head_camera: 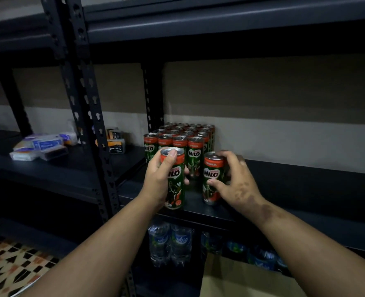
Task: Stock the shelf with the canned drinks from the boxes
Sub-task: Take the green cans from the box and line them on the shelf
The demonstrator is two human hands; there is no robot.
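Observation:
Several green and red Milo cans (pixel 180 138) stand in rows at the left end of the dark metal shelf (pixel 295 185). My left hand (pixel 159 179) grips another Milo can (pixel 176 185) upright at the shelf's front edge, thumb on its top rim. To its right, my right hand (pixel 234 181) holds a second Milo can (pixel 212 179), which stands on the shelf in front of the rows, fingers over its top and thumb on its label.
A black upright post (pixel 91 116) divides this shelf from the left bay, where small packets (pixel 42 146) and boxes (pixel 115 142) lie. Water bottles (pixel 169 243) stand on the shelf below. A cardboard box (pixel 241 277) sits at the bottom. Patterned floor (pixel 12 260) shows at lower left.

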